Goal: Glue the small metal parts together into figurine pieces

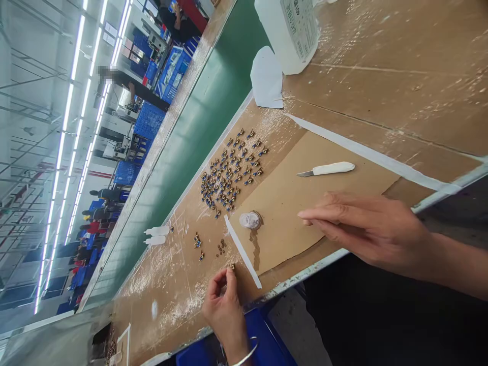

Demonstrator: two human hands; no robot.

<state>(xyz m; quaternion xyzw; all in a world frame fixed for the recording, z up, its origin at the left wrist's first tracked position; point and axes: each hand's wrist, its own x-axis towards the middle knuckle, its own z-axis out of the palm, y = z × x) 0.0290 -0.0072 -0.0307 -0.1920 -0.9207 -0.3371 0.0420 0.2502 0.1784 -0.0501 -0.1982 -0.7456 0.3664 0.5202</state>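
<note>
- Near the edge of the table (pixel 173 284), I see a tiny part (pixel 232 267) pinched in the left hand (pixel 225 303).
- Brown beads (pixel 221 247) lie close by.
- The right hand (pixel 375 231) hovers above cardboard (pixel 285 188), fingertips together; I can't tell whether they grip anything.
- Beyond, I see a white-handled knife (pixel 333 169).

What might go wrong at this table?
The tiny piece at the left hand's fingertips could slip and be lost.

The knife lies with its blade bare on the cardboard, so a careless reach by the right hand might mean a cut.

The cup could get knocked; a dark streak beside it looks like an earlier spill.
</note>
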